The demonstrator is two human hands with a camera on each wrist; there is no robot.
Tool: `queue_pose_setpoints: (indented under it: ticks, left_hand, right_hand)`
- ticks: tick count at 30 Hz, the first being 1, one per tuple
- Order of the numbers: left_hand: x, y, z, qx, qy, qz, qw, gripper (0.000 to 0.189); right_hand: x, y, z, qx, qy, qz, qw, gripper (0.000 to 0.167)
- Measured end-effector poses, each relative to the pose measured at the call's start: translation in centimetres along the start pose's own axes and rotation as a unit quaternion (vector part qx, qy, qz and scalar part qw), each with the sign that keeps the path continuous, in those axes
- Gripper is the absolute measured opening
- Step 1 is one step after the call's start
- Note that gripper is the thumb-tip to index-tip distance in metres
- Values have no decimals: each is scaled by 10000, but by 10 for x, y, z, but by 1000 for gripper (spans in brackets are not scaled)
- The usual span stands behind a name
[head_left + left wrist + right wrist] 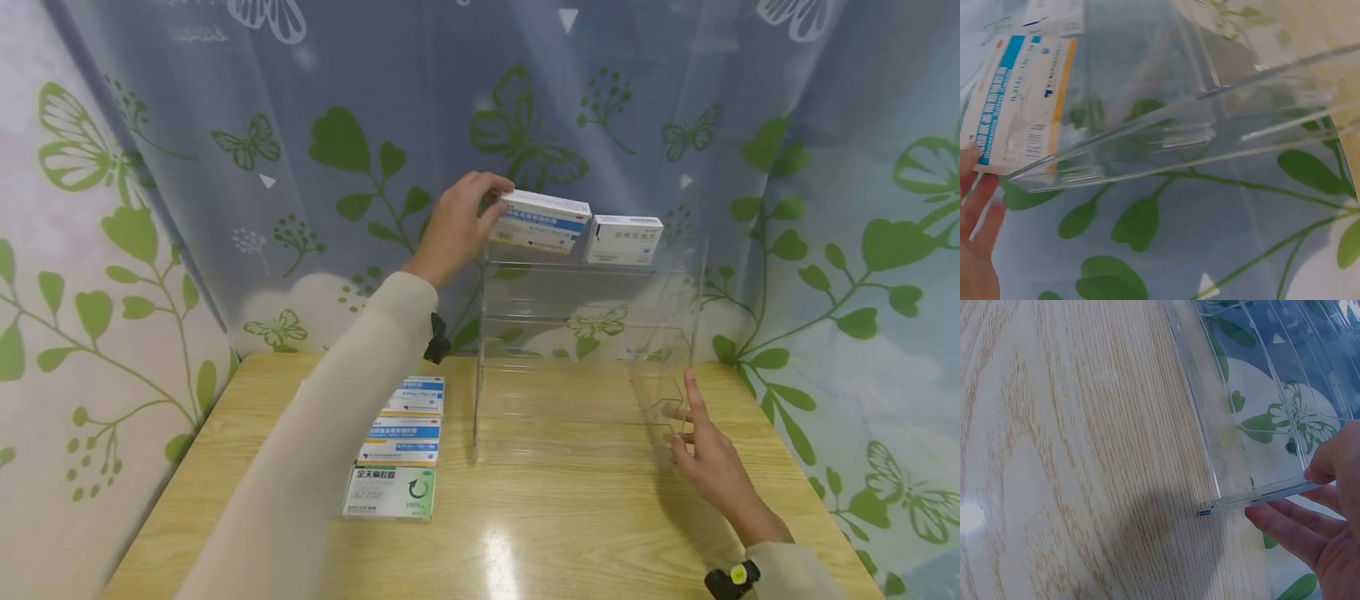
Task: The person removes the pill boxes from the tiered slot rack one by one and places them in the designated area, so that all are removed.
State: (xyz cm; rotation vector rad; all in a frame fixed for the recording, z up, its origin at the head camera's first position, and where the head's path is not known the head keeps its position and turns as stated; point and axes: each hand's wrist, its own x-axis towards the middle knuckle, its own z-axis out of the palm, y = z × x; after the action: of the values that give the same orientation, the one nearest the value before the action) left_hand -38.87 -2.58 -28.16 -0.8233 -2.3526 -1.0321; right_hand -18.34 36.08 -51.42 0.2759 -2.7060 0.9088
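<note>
A clear acrylic tiered rack (555, 408) stands on the table. On its top tier sits a blue-and-white medicine box (542, 223), tilted slightly. My left hand (467, 218) pinches that box at its left end; in the left wrist view the fingers (984, 215) show at the box's end. To its right, a smaller white medicine box (624, 240) stands on the same tier. Low on the rack's right side, my right hand (708, 467) grips the side panel (1272, 492) between thumb and fingers, its index finger pointing up along the edge.
Left of the rack, a green-and-white medicine box (390, 493) and blue-and-white boxes (401, 442) lie in a column on the wooden table (540, 533), partly hidden by my left sleeve (315, 425). A patterned curtain (420, 83) hangs close behind the rack and at both sides.
</note>
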Motion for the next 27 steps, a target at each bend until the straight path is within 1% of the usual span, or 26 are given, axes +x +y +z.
queue_pose_setpoints:
  ticks: [3,6,9,12,17,20,23,27]
  left_hand:
    - [2,4,-9,-497,427,42,9978,29]
    - [5,10,-23,-1047,765,-150,9914,29]
    - [3,13,-41,-1563,900,-426,9827,29]
    - [-5,10,-60,-1875,789,-568,9774,30]
    - [-31,-5,-91,-2075,473,-675,9747,31]
    - [-50,-18,-109,-2001,255,-832,9759,34]
    - [-72,-32,-126,-1910,-15,-1127,9751,36]
    - [-104,-49,-150,-1720,-458,-1598,9710,39]
  right_hand:
    - [0,0,0,63,-38,35,10000,103]
    - [-1,0,0,78,-39,57,9999,104]
    - [0,1,0,41,-26,42,10000,104]
    - [0,2,-1,11,-18,3,10000,104]
    - [0,4,1,49,-1,-27,10000,105]
    - [0,5,1,113,-24,-14,9999,105]
    - [-1,4,1,109,-74,27,9999,105]
    - [-1,3,2,80,-127,62,9999,105]
